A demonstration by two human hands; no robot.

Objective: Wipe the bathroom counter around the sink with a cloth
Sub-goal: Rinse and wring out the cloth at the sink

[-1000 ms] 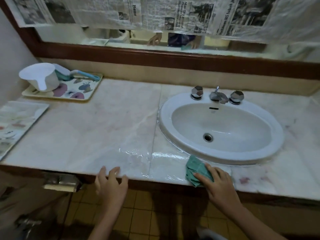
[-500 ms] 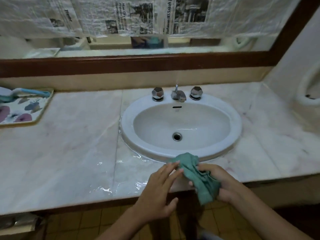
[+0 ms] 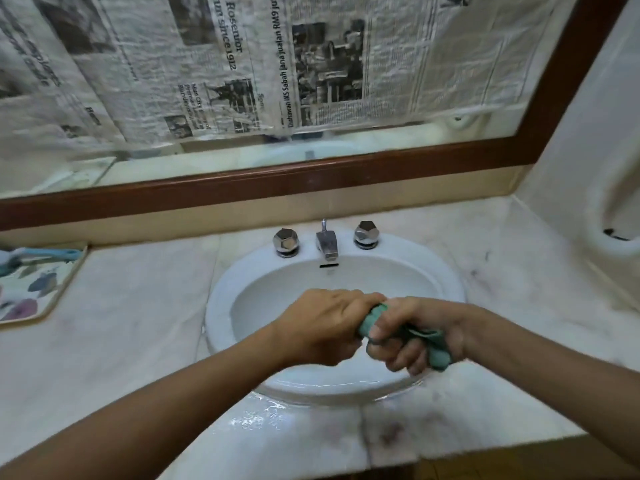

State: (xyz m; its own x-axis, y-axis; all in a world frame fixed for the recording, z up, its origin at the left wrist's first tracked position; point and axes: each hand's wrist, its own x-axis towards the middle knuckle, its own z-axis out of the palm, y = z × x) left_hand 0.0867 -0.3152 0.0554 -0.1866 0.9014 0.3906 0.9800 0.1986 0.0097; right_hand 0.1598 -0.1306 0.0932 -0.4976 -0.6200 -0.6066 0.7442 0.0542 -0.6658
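Both hands meet over the white sink (image 3: 221, 303), above the basin. The left hand (image 3: 322, 327) has its grip closed on one end of the green cloth (image 3: 375, 315); the right hand (image 3: 415, 336) has its grip closed on the other end, the bunched cloth stretched between them and clear of the marble worktop (image 3: 138, 323). At twelve o'clock from the hands stands the chrome spout (image 3: 327, 242) between two faceted knobs. At nine o'clock, well apart, lies a floral tray (image 3: 31, 289). Water glistens on the worktop at six o'clock, by the sink's front rim. Newspaper (image 3: 242, 64) covers the mirror behind.
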